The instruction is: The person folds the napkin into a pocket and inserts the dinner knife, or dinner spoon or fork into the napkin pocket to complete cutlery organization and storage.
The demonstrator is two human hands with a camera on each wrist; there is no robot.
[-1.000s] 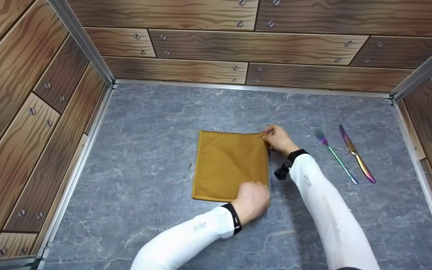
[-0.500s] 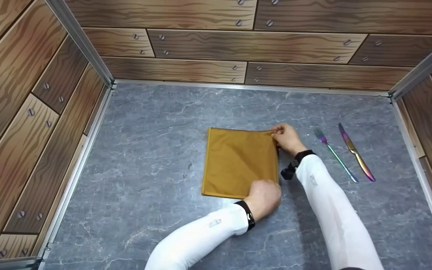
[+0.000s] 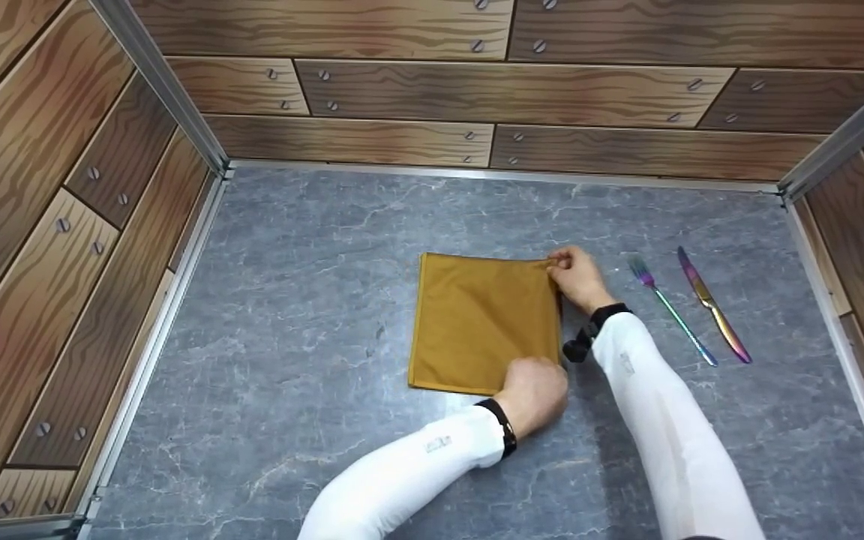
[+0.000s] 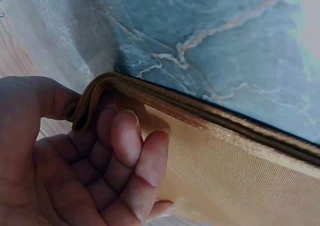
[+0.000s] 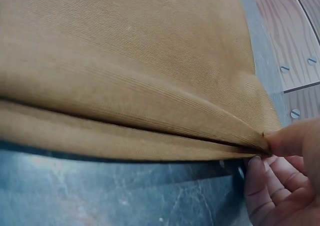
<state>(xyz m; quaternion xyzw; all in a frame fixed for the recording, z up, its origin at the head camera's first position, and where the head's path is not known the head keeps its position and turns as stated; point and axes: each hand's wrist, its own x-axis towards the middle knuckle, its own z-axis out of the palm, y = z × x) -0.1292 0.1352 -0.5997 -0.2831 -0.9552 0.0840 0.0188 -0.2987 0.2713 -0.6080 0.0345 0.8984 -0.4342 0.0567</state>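
Note:
A folded mustard-brown cloth (image 3: 481, 321) lies flat on the grey marble-look surface (image 3: 297, 300), near its middle. My left hand (image 3: 533, 390) pinches the cloth's near right corner; in the left wrist view the thumb and fingers (image 4: 125, 141) clamp the layered cloth (image 4: 235, 171) edge. My right hand (image 3: 574, 276) pinches the far right corner; in the right wrist view the fingertips (image 5: 280, 141) squeeze the cloth (image 5: 130, 76) layers together at their tip.
An iridescent fork (image 3: 668, 307) and knife (image 3: 713, 306) lie side by side right of my right hand. Wood-plank walls (image 3: 477, 82) with metal edge rails enclose the surface on the left, back and right.
Both hands have slid the cloth to the right and a little away from me, keeping their hold on the two right corners. The fork and knife have not moved.

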